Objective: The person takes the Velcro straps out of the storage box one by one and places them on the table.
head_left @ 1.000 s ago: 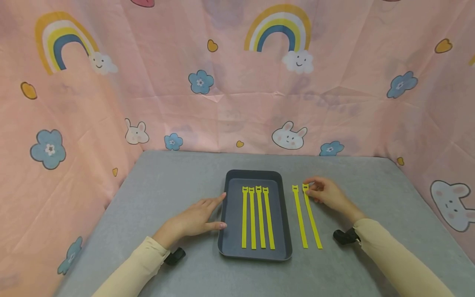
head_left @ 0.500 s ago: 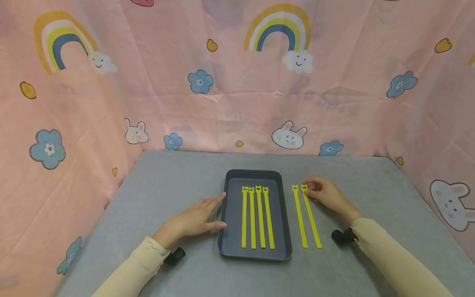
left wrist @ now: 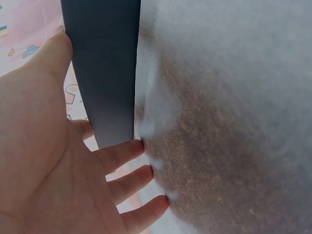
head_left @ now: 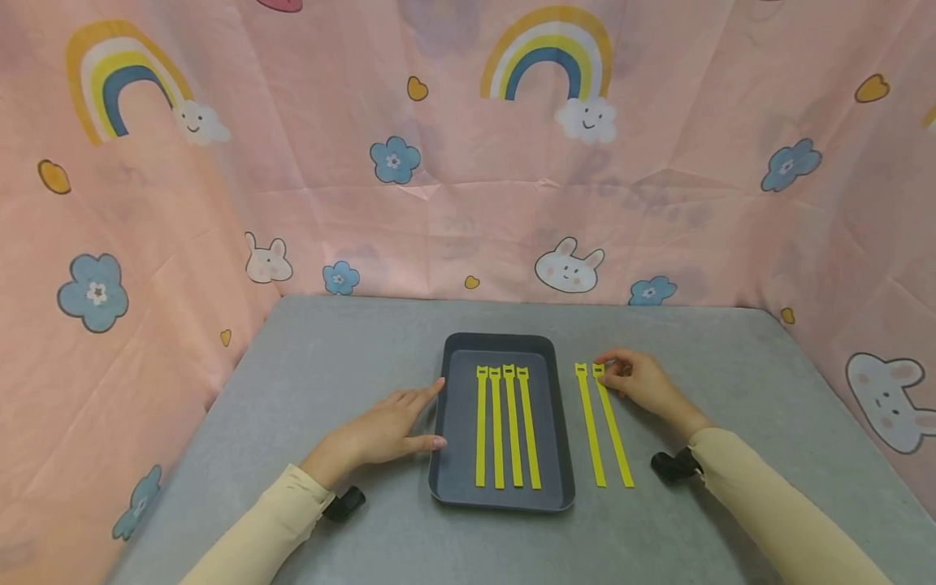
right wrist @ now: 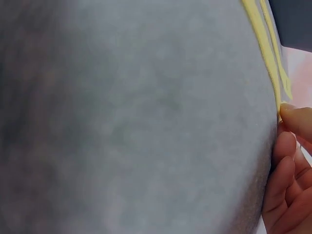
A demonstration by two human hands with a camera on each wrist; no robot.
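Observation:
A dark grey rectangular tray (head_left: 504,501) lies on the table with several yellow cable straps (head_left: 498,431) side by side in it. Straight fingers of my left hand (head_left: 387,426) touch the tray's left rim; the left wrist view shows the tray wall (left wrist: 105,73) at that palm. Right of the tray are two more yellow straps. The inner strap (head_left: 591,426) lies free. My right hand (head_left: 647,386) pinches the slotted head of the outer strap (head_left: 616,431) between thumb and fingers. In the right wrist view the thumb (right wrist: 298,119) is at that strap's end.
The grey table (head_left: 351,349) is backed by a pink printed cloth (head_left: 468,203) on the far side and both flanks. A black wrist camera (head_left: 345,504) sits under the left sleeve cuff, and another black camera (head_left: 676,465) under the right.
My right hand has shifted slightly left, bringing the outer strap's head a little closer to the inner one. The left hand and the tray stay put.

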